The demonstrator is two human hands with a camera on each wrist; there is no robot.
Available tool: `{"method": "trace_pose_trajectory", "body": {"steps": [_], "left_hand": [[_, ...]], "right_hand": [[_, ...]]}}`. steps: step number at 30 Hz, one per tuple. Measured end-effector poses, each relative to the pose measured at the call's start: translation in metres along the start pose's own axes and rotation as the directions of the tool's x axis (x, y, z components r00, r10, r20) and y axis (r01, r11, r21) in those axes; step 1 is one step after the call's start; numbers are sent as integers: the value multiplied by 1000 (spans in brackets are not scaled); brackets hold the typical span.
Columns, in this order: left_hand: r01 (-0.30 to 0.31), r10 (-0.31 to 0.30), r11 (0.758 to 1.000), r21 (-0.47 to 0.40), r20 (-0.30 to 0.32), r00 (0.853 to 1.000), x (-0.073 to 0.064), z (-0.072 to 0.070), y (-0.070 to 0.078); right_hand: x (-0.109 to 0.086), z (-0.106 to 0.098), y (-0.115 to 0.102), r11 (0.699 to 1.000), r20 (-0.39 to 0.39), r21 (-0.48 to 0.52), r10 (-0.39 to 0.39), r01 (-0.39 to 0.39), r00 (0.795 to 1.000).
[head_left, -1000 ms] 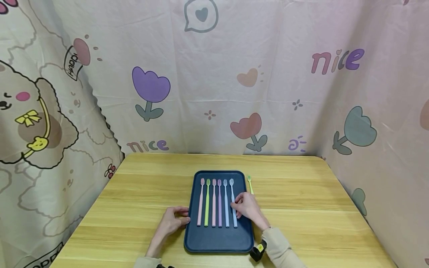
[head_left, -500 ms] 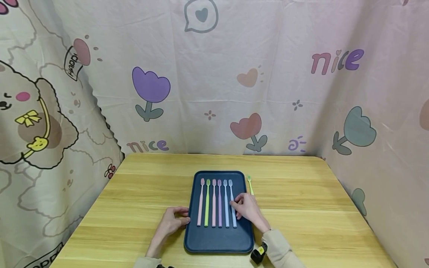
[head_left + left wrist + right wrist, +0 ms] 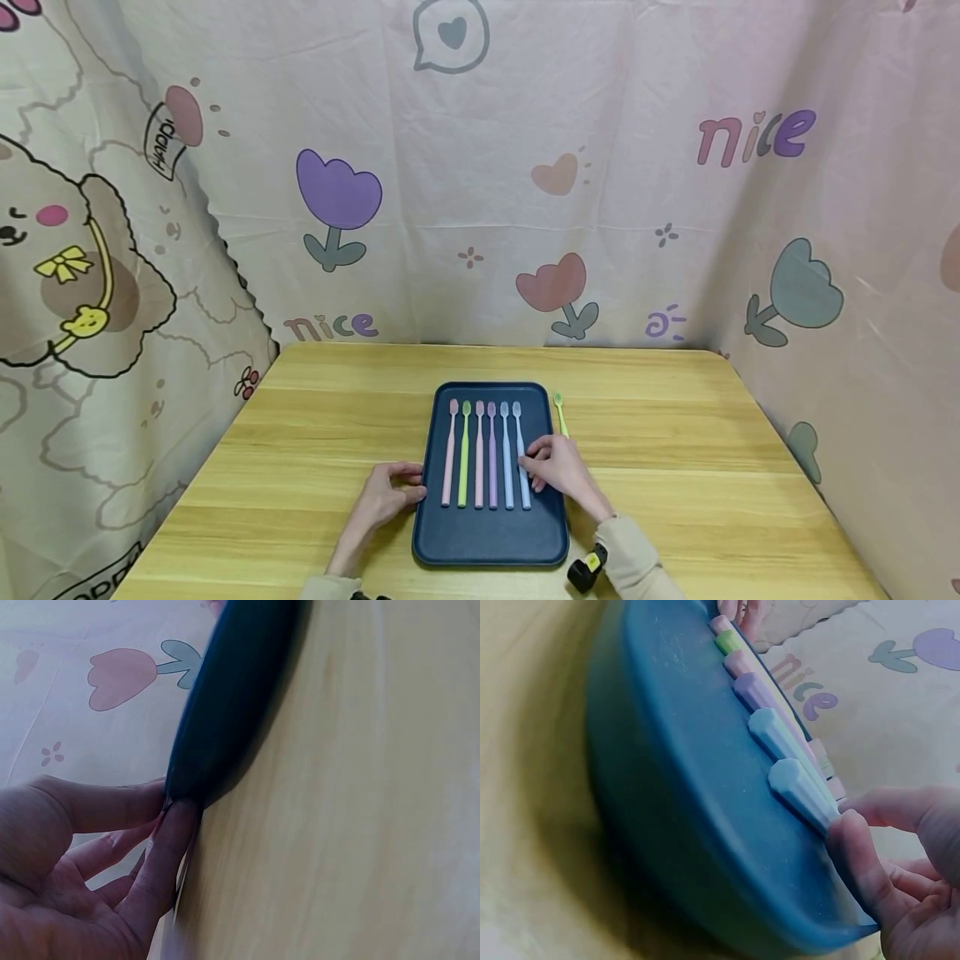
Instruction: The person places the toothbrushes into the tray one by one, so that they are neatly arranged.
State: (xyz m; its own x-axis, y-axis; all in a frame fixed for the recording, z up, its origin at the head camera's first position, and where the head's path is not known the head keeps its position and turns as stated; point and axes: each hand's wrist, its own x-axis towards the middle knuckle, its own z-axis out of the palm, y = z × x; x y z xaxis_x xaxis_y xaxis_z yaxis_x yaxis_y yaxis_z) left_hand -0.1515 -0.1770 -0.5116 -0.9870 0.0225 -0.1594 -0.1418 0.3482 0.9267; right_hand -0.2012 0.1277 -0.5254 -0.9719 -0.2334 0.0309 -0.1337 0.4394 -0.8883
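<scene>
A dark blue tray [image 3: 491,542] lies on the table with several toothbrushes side by side, heads toward the far end. From the left they run pink [image 3: 447,467], green [image 3: 462,467], pink [image 3: 479,467], purple [image 3: 492,467], light blue [image 3: 507,467] and light blue [image 3: 520,433]. My left hand [image 3: 384,498] holds the tray's left rim between thumb and finger, as the left wrist view shows up close. My right hand [image 3: 561,468] reaches over the right rim, its thumb and index finger pinching the handle of the rightmost light blue toothbrush [image 3: 799,791].
Just beyond the tray's right rim a green toothbrush [image 3: 559,408] lies on the wooden table [image 3: 675,442], partly hidden by my right hand. Patterned cloth [image 3: 465,167] hangs behind the table and along both sides.
The rightmost light blue toothbrush has shifted very slightly left, closer to its neighbour. My right hand has then drawn a little to the right and nearer. My left hand stays at the tray.
</scene>
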Motion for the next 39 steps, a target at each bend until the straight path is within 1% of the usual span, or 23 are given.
{"method": "trace_pose_trajectory", "body": {"steps": [8, 20, 39], "left_hand": [[-8, 8, 1000, 6, 10, 1000, 1, 0, 0], [2, -1, 1000, -4, 3, 1000, 1, 0, 0], [-11, 11, 1000, 1, 16, 1000, 0, -1, -1]], "right_hand": [[0, -2, -1, 1000, 18, -23, 6, -6, 1000], [0, 0, -3, 999, 8, -37, 20, -19, 1000], [0, 2, -3, 999, 6, -41, 33, -33, 999]]}}
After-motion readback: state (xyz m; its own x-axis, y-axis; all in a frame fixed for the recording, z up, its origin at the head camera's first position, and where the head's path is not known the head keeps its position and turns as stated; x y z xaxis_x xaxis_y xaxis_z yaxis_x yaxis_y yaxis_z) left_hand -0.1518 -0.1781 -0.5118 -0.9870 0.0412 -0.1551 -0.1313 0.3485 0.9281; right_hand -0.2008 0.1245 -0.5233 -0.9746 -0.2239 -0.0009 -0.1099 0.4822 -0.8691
